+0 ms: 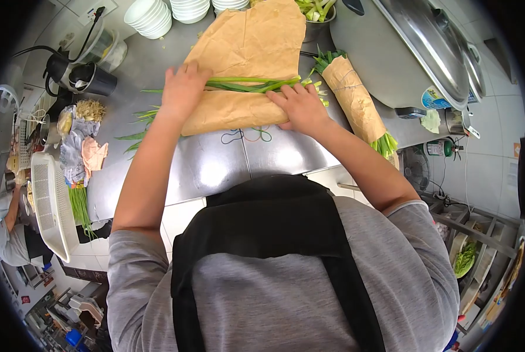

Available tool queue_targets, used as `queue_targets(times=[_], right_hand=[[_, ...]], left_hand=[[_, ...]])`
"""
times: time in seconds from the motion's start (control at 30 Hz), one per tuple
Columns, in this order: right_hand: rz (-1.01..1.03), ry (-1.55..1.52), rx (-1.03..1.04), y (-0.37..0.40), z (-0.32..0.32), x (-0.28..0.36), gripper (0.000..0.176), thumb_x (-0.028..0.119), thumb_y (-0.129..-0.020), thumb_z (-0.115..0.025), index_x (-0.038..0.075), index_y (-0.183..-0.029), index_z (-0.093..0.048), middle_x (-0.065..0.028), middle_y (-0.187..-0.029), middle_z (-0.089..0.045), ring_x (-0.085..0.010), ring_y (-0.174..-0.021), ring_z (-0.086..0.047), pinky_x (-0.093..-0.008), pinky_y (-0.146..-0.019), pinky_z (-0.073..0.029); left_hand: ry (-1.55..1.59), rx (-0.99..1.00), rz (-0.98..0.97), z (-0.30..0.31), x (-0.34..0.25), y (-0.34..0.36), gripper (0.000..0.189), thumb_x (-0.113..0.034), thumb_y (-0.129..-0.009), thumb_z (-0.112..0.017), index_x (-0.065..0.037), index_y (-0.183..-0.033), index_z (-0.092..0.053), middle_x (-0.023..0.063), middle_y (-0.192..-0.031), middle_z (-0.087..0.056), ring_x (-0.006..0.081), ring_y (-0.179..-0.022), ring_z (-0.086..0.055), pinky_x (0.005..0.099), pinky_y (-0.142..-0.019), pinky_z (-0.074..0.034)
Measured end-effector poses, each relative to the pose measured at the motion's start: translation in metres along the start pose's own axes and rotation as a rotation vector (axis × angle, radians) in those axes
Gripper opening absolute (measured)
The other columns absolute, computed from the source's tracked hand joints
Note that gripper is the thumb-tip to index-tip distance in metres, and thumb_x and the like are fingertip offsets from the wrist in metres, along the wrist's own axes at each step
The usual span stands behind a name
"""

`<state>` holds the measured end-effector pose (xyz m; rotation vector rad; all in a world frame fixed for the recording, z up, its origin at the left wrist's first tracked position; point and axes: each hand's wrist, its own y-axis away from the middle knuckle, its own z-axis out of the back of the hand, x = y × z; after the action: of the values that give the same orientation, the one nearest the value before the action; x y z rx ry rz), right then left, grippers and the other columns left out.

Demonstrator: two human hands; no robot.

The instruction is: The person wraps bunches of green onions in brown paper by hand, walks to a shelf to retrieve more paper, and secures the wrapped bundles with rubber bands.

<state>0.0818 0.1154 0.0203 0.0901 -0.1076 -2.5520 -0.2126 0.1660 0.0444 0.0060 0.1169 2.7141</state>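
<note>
A sheet of brown paper point(248, 38) lies on the steel counter, its near part folded into a roll around green onions point(251, 84). Green tips stick out past the left end, and pale stalk ends show at the right. My left hand point(184, 88) is closed over the left end of the roll, its thumb hidden. At the right end, my right hand point(302, 108) grips the paper with fingers on top and thumb on the near side. Several rubber bands point(248, 136) lie just below the roll. To the right rests a finished-looking paper bundle point(356, 97) of greens, tied round.
White bowls point(149, 17) are stacked at the back left, and a metal bowl of cut greens point(316, 24) stands behind. A large lidded metal vessel point(385, 56) fills the right. A white basket point(52, 205) sits at the left edge. Another person point(15, 232) works at far left.
</note>
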Motion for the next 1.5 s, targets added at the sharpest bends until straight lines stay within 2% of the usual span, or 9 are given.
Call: queue_targets(times=[0.1, 0.17, 0.43, 0.7, 1.03, 1.1, 1.17, 1.23, 1.5], right_hand=[[0.017, 0.007, -0.01, -0.002, 0.0, -0.003, 0.083, 0.038, -0.069, -0.086, 0.024, -0.142, -0.05, -0.0063, -0.124, -0.057, -0.0286, -0.116, -0.053, -0.0484, -0.099, -0.041], [0.022, -0.013, 0.007, 0.001, 0.004, -0.002, 0.083, 0.037, -0.069, -0.086, 0.024, -0.142, -0.049, -0.0062, -0.125, -0.056, -0.0289, -0.117, -0.052, -0.0478, -0.099, -0.041], [0.024, -0.01, -0.031, 0.006, 0.0, 0.002, 0.082, 0.037, -0.07, -0.086, 0.023, -0.142, -0.048, -0.006, -0.128, -0.055, -0.029, -0.118, -0.051, -0.0454, -0.099, -0.042], [0.102, -0.039, 0.028, -0.003, 0.01, -0.001, 0.078, 0.037, -0.064, -0.086, 0.023, -0.135, -0.054, -0.0045, -0.118, -0.061, -0.0277, -0.108, -0.058, -0.0471, -0.094, -0.045], [0.2, -0.304, 0.422, -0.056, 0.029, -0.028, 0.076, 0.038, -0.067, -0.083, 0.016, -0.133, -0.054, -0.0102, -0.125, -0.062, -0.032, -0.117, -0.06, -0.0424, -0.097, -0.048], [0.2, -0.317, 0.494, -0.065, 0.032, -0.033, 0.077, 0.036, -0.067, -0.084, 0.014, -0.134, -0.053, -0.0109, -0.128, -0.061, -0.0322, -0.119, -0.059, -0.0413, -0.099, -0.047], [0.212, -0.49, 0.603, -0.073, 0.03, -0.039, 0.079, 0.036, -0.066, -0.085, 0.012, -0.135, -0.052, -0.0127, -0.126, -0.063, -0.0328, -0.117, -0.06, -0.0409, -0.099, -0.048], [0.237, -0.573, 0.622, -0.08, 0.027, -0.044, 0.079, 0.035, -0.066, -0.085, 0.011, -0.134, -0.053, -0.0136, -0.125, -0.063, -0.0326, -0.116, -0.061, -0.0406, -0.099, -0.048], [0.195, -0.419, 0.403, -0.058, 0.016, -0.035, 0.08, 0.034, -0.064, -0.088, 0.012, -0.133, -0.055, -0.0107, -0.126, -0.059, -0.0325, -0.119, -0.055, -0.0416, -0.1, -0.044]], left_hand=[[-0.156, -0.432, -0.162, -0.019, -0.015, -0.01, 0.028, -0.019, -0.096, -0.058, -0.011, -0.121, -0.065, 0.0115, -0.132, -0.06, 0.0314, -0.122, -0.057, 0.0489, -0.104, -0.041], [0.292, -0.249, -0.203, -0.041, -0.038, -0.025, 0.037, -0.029, -0.098, -0.052, -0.006, -0.124, -0.064, 0.0106, -0.14, -0.055, 0.0293, -0.129, -0.051, 0.0496, -0.112, -0.034], [0.23, -0.004, -0.083, -0.039, -0.07, -0.006, 0.059, -0.047, -0.101, -0.046, -0.003, -0.139, -0.053, 0.0152, -0.131, -0.06, 0.0329, -0.125, -0.054, 0.0443, -0.113, -0.035], [0.292, 0.096, -0.066, -0.025, -0.075, 0.015, 0.101, -0.077, -0.069, -0.07, -0.001, -0.134, -0.056, 0.0195, -0.128, -0.058, 0.0337, -0.125, -0.054, 0.0457, -0.11, -0.039], [0.492, 0.186, -0.111, -0.039, -0.052, -0.011, 0.092, -0.072, -0.074, -0.069, -0.005, -0.136, -0.055, 0.0182, -0.134, -0.053, 0.0342, -0.127, -0.051, 0.045, -0.108, -0.041], [0.327, -0.149, -0.251, -0.036, -0.056, 0.002, 0.09, -0.059, -0.074, -0.077, -0.008, -0.142, -0.048, 0.0137, -0.131, -0.052, 0.0337, -0.123, -0.052, 0.0429, -0.107, -0.041], [0.316, -0.125, -0.226, -0.03, -0.072, 0.02, 0.09, -0.052, -0.072, -0.081, -0.01, -0.143, -0.046, 0.0136, -0.131, -0.052, 0.0334, -0.122, -0.052, 0.0432, -0.106, -0.043], [0.306, -0.149, -0.182, -0.033, -0.079, 0.023, 0.093, -0.034, -0.066, -0.09, -0.015, -0.145, -0.045, 0.0137, -0.126, -0.053, 0.0317, -0.118, -0.055, 0.0432, -0.1, -0.047], [0.202, 0.038, -0.207, -0.035, -0.071, 0.004, 0.084, -0.029, -0.071, -0.087, -0.013, -0.142, -0.045, 0.0139, -0.126, -0.055, 0.0335, -0.114, -0.059, 0.0429, -0.094, -0.052]])
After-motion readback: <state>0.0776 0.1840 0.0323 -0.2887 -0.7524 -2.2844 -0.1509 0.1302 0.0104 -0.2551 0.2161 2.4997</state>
